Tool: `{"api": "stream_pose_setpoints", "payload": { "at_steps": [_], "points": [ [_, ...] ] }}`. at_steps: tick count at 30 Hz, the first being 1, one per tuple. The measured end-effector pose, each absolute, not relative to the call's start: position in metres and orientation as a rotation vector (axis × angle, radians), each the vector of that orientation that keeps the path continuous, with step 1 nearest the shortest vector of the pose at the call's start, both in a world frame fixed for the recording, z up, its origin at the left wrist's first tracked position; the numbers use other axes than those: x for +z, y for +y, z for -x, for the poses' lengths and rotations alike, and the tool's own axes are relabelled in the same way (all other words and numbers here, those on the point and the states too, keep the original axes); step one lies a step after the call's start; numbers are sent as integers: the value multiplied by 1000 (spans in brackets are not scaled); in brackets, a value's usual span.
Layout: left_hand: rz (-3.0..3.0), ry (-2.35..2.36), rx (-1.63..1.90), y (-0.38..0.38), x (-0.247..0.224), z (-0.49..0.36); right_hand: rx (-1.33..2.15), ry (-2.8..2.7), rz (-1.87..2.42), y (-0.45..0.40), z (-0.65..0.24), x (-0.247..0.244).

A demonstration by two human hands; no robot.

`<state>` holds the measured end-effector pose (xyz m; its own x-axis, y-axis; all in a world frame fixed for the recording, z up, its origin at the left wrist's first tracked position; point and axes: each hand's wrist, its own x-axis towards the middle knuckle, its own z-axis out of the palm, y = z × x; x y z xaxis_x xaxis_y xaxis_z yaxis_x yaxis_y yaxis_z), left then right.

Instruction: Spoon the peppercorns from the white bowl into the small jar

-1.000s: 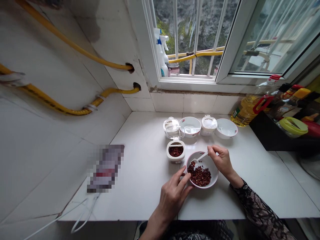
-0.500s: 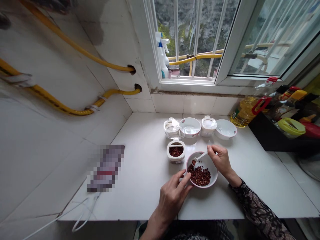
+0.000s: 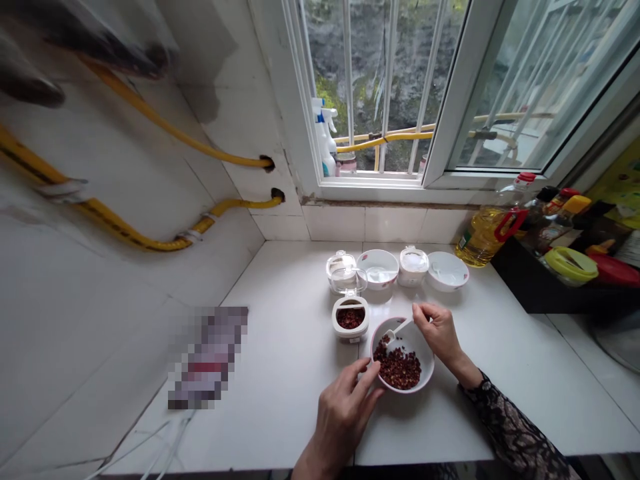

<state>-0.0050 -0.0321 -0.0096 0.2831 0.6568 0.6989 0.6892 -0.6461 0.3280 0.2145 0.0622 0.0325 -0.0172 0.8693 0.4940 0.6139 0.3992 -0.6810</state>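
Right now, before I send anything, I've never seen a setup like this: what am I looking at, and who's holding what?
There's no machine here: this is a camera worn on a person's head, looking forward and down at their two bare hands. The right hand holds a small white spoon over a white bowl of reddish-brown dried spice. The left hand touches the bowl's edge. Also on the white counter are a white jar of similar spice, two more jars, two more bowls and a bottle of yellow oil.
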Motion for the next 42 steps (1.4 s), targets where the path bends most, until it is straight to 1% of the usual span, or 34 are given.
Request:
{"api": "stream_pose_setpoints", "payload": {
  "at_steps": [3,12,16,19,21,23,25,27,30,32,34,38,42],
  "points": [
    [2473,-1307,-1324,-32,-10,5,383,-1688,1318,62,-215,32],
    [2475,-1282,-1317,-31,-11,4,737,-1475,1349,67,-216,35],
    [2470,-1265,-1323,-30,-11,4,825,-1389,1356,72,-215,32],
    [2448,-1242,-1340,-30,-12,3,850,-1343,1347,77,-212,39],
    [2449,-1234,-1341,-29,-12,3,785,-1373,1315,80,-208,51],
    [2452,-1233,-1335,-29,-12,3,627,-1467,1258,82,-200,68],
    [2446,-1240,-1326,-29,-12,3,400,-1574,1184,83,-189,84],
    [2434,-1242,-1326,-29,-12,2,100,-1710,1071,84,-176,94],
    [2434,-1237,-1343,-28,-12,1,-310,-1959,835,81,-158,97],
    [2440,-1236,-1354,-28,-12,1,-459,-2062,710,78,-151,95],
    [2444,-1241,-1347,-28,-13,1,-466,-2058,678,75,-152,95],
    [2459,-1249,-1326,-29,-14,2,-264,-1950,788,72,-173,97],
    [2471,-1258,-1318,-29,-15,3,-152,-2057,854,72,-204,88]
  ]
}}
